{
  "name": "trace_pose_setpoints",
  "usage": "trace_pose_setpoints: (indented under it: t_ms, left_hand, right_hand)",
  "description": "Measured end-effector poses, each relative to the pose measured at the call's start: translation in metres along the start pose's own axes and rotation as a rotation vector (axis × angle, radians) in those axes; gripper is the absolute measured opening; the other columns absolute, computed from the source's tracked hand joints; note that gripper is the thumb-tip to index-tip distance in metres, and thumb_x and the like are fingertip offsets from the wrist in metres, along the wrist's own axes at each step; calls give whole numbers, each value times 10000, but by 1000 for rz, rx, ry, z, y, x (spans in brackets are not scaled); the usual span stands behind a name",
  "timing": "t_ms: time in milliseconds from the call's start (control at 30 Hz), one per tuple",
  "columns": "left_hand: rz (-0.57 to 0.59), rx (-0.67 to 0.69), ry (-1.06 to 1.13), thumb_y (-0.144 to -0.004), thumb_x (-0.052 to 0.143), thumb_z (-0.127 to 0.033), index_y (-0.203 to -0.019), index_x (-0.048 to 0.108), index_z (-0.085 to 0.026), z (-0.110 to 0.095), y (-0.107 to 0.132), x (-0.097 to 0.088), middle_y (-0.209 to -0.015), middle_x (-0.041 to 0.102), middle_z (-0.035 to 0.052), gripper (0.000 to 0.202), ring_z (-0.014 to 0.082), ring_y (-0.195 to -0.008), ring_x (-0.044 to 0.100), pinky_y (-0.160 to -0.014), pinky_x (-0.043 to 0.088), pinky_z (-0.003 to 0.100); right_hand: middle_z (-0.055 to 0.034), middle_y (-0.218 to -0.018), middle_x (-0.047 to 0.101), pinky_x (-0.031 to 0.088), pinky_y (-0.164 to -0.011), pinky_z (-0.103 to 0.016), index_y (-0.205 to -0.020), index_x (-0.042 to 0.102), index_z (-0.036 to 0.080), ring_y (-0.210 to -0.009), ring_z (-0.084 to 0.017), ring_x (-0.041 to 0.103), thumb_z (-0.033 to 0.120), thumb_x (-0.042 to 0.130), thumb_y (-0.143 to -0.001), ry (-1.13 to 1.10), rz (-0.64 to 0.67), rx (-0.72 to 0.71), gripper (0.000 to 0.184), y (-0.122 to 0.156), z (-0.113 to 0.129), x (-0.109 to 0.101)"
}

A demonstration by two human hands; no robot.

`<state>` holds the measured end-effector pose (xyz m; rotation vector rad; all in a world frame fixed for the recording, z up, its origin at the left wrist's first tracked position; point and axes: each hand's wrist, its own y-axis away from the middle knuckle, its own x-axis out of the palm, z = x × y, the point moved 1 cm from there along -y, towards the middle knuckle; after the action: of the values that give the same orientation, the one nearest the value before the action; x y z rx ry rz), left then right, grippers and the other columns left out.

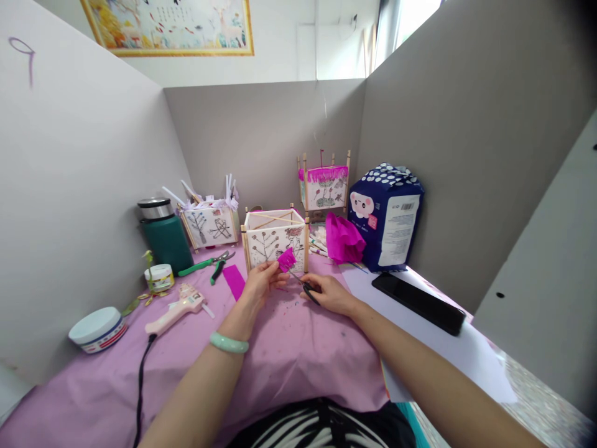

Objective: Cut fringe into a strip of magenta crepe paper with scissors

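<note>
My left hand (261,283) pinches a small piece of magenta crepe paper (286,259) just in front of a square paper lantern (275,241) with stick corners. My right hand (326,292) is closed on a pair of small black-handled scissors (303,284), whose blades point up at the magenta piece. Both hands hover low over the pink cloth (289,354) on the desk. A green bangle (228,343) sits on my left wrist.
A pink glue gun (177,309) with black cord, green pliers (208,266), a magenta strip (234,280), a round tin (97,328), a small jar (159,277) and a green flask (164,235) lie left. Two more lanterns (324,185), crumpled magenta paper (344,239), a blue pack (386,214) and a phone (418,302) stand right. Grey partitions enclose the desk.
</note>
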<state>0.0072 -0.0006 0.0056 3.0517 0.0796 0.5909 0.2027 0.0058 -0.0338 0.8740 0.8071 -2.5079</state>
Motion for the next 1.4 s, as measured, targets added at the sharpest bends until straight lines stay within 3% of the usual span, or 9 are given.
trace_pose_setpoints:
  t_ms: [500, 900, 1400]
  left_hand:
    - [-1, 38, 61, -788, 677, -151, -789, 536, -136, 0, -3, -4, -601, 606, -2, 141, 171, -574, 687, -485, 546, 228]
    - [-10, 61, 80, -761, 715, -191, -785, 527, -140, -2, -2, -5, -624, 629, 11, 196, 160, -570, 682, -506, 543, 225]
    - [5, 32, 55, -802, 662, -161, -816, 524, -144, -1, 1, -1, -610, 613, -2, 139, 164, -559, 681, -471, 532, 223]
  right_hand:
    - [19, -686, 562, 336, -555, -216, -1055, 624, 178, -599, -112, 468, 405, 632, -791, -46, 22, 24, 348, 0, 1, -2]
    - [28, -664, 529, 328, -533, -206, -1004, 628, 178, -588, -103, 463, 402, 657, -762, -101, 58, 49, 331, 2, 8, -6]
    - [23, -673, 538, 329, -546, -215, -1031, 631, 178, -592, -108, 457, 395, 635, -782, -51, 34, 27, 331, 1, 8, -4]
